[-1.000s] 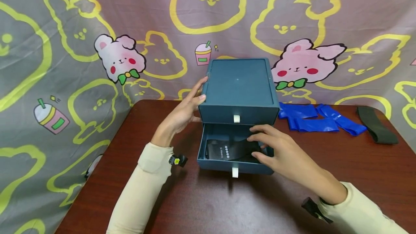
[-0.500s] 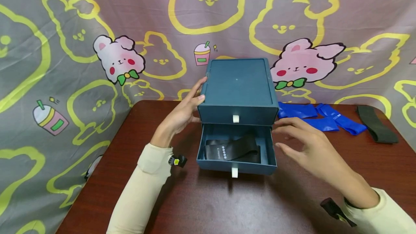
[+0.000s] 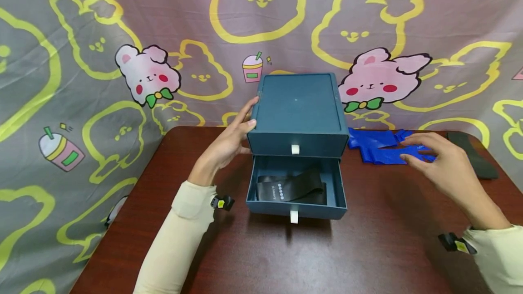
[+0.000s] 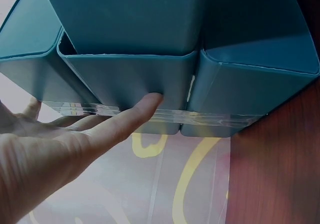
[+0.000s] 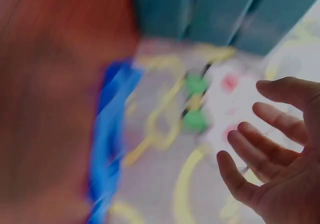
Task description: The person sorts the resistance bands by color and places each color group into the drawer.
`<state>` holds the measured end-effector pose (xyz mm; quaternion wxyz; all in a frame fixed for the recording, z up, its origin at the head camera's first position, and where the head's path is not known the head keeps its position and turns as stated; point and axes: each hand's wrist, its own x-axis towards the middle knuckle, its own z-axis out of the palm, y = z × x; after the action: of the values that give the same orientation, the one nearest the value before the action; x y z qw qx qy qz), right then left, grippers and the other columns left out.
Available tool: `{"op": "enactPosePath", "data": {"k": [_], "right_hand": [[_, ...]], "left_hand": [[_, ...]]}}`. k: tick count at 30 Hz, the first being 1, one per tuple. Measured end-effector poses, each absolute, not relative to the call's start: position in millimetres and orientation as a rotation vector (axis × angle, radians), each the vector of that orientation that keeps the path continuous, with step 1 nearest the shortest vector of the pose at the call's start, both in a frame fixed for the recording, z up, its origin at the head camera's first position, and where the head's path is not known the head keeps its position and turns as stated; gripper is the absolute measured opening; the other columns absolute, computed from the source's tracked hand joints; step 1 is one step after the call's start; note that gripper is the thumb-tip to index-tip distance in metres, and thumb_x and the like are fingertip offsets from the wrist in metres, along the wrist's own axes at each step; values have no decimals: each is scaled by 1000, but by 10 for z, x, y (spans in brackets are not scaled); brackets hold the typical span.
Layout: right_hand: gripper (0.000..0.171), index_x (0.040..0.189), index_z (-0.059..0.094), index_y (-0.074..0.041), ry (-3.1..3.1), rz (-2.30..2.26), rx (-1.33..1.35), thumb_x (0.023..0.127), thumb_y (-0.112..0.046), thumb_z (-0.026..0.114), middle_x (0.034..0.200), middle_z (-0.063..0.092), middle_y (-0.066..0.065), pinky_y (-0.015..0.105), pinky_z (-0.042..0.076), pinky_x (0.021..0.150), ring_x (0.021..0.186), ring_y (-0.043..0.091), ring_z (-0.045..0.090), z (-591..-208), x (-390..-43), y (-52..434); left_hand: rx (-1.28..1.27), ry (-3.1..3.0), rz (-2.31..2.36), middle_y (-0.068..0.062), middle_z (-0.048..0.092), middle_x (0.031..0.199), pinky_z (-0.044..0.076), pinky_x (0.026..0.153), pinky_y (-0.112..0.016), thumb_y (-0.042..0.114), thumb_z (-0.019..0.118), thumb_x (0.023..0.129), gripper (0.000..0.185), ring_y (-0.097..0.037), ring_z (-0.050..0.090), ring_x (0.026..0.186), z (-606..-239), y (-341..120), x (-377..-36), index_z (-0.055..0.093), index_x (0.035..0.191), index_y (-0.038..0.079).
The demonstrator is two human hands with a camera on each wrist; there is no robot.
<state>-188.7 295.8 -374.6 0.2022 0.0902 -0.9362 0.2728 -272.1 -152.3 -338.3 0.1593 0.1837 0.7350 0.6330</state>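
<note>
A dark teal two-drawer box (image 3: 298,103) stands on the table with its lower drawer (image 3: 318,213) pulled out. Inside that drawer lies a folded black resistance band (image 3: 300,186) with white print. My left hand (image 3: 226,144) rests against the box's left side, its thumb pressed to the wall in the left wrist view. Over the blue resistance bands (image 3: 392,155) at the right hovers my right hand (image 3: 447,162), fingers loosely bent and apart, holding nothing. In the right wrist view the same blue bands (image 5: 107,134) are blurred and lie away from the fingers.
A dark green band (image 3: 476,158) lies on the far right of the brown table (image 3: 367,248), partly behind the right hand. A patterned curtain (image 3: 196,17) hangs directly behind the table. The open drawer juts toward the front.
From above the open drawer, my right hand has moved right to the blue bands, leaving the black band in the drawer. My left hand has stayed against the box.
</note>
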Motion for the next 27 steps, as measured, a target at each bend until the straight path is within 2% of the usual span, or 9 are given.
{"op": "enactPosePath", "data": {"k": [3, 6, 8, 10, 13, 15, 17, 20, 27], "right_hand": [[33, 117, 65, -3, -2642, 753, 114, 88, -17, 73, 124, 58, 20, 6, 33, 78, 108, 28, 53, -3914, -2000, 3276], [32, 118, 63, 1, -2644, 726, 4, 91, -16, 70, 124, 56, 23, 5, 32, 75, 113, 33, 49, -4070, -2091, 3558], [33, 120, 61, 2, -2661, 733, -60, 93, -16, 67, 127, 54, 24, 12, 37, 75, 117, 36, 47, -4142, -2130, 3718], [35, 123, 60, 3, -2670, 718, -104, 94, -16, 66, 129, 52, 25, 13, 32, 69, 117, 38, 46, -4246, -2181, 3901], [40, 129, 56, 1, -2696, 706, -126, 95, -19, 64, 135, 46, 32, 38, 43, 81, 118, 51, 42, -4473, -2278, 4249], [45, 135, 52, 0, -2707, 685, -129, 97, -21, 62, 140, 40, 34, 52, 40, 91, 120, 54, 40, -4699, -2363, 4534], [52, 141, 47, 0, -2727, 681, -123, 98, -26, 60, 145, 34, 36, 67, 29, 99, 125, 58, 35, -4912, -2437, 4792], [60, 147, 39, 2, -2743, 698, -149, 99, -29, 59, 148, 29, 37, 69, 25, 103, 130, 60, 30, -5074, -2473, 4990], [54, 136, 40, 17, -2765, 736, -227, 93, -6, 63, 136, 34, 48, 70, 29, 99, 123, 65, 33, -4732, -2238, 4652]], "left_hand": [[531, 2096, 1807, 6, -3, 164, 36, 98, -74, 46, 47, 99, 55, -49, 25, 141, -3388, -1525, -2721, 20, 145, 62], [531, 2093, 1808, 6, -3, 164, 36, 98, -74, 46, 47, 99, 55, -48, 27, 141, -3384, -1522, -2716, 21, 145, 62], [527, 2096, 1810, 6, -2, 164, 36, 98, -74, 47, 47, 99, 54, -48, 28, 141, -3380, -1522, -2713, 21, 144, 63], [527, 2097, 1813, 6, -2, 164, 36, 98, -74, 47, 48, 99, 54, -48, 27, 141, -3374, -1521, -2710, 22, 144, 63], [535, 2090, 1817, 6, -2, 164, 36, 98, -74, 46, 48, 99, 55, -48, 27, 141, -3370, -1522, -2705, 21, 144, 63], [539, 2086, 1817, 5, -2, 164, 36, 98, -74, 46, 48, 99, 55, -48, 28, 141, -3369, -1521, -2703, 21, 145, 62], [538, 2085, 1816, 5, -2, 164, 36, 98, -74, 46, 47, 99, 55, -48, 28, 141, -3370, -1523, -2703, 21, 145, 62], [536, 2090, 1812, 6, -2, 164, 36, 98, -74, 46, 47, 99, 55, -48, 28, 140, -3370, -1524, -2704, 21, 145, 62], [536, 2088, 1820, 5, -2, 164, 36, 98, -74, 46, 48, 99, 55, -48, 29, 140, -3369, -1527, -2708, 21, 145, 62]]}}
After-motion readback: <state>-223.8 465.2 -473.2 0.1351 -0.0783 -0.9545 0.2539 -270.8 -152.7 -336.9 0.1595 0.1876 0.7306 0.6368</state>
